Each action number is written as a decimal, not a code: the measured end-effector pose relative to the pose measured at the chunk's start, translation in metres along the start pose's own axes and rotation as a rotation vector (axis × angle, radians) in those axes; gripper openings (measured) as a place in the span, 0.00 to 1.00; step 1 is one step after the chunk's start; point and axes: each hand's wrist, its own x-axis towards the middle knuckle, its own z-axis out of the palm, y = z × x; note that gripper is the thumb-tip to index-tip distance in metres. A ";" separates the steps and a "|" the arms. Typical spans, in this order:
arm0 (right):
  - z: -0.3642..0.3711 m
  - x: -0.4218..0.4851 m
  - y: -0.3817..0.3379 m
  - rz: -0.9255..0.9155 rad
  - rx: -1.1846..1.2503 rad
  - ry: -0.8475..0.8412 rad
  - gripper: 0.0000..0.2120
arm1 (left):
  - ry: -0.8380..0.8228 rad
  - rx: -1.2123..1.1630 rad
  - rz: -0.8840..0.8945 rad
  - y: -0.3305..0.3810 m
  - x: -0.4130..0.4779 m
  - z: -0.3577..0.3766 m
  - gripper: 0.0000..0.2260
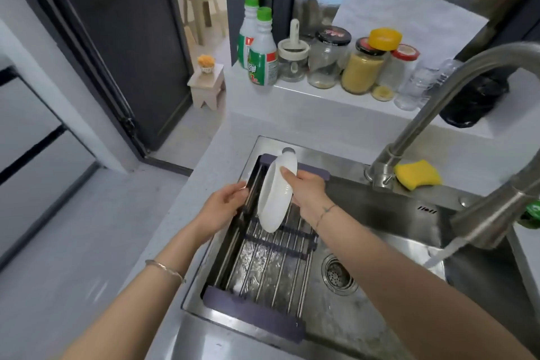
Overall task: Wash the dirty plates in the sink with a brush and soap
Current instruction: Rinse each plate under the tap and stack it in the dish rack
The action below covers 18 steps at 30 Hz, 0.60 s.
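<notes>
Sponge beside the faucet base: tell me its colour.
The sponge is yellow, shown best in the head view.

The plate (pixel 276 199) is white and glossy, smooth like glazed ceramic. The sink (pixel 333 156) is brushed stainless steel, wet and streaked on its floor. The rack (pixel 271 269) has shiny metal rods set in matt purple-grey plastic end bars. The tap (pixel 432 108) is satin brushed metal. The sponge (pixel 418 177) is yellow foam. The jars (pixel 324 64) are clear glass, and the desk (pixel 222 161) is pale, matt and stone-like.
</notes>
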 end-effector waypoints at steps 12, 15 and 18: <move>0.068 0.051 0.016 0.066 -0.119 0.058 0.14 | -0.006 0.100 0.103 -0.030 0.010 -0.006 0.27; 0.071 0.056 0.015 0.091 -0.118 0.012 0.12 | 0.070 0.124 0.100 -0.037 0.015 -0.008 0.27; 0.068 0.061 0.016 0.130 -0.088 -0.062 0.18 | 0.092 0.102 0.095 -0.040 0.017 -0.009 0.28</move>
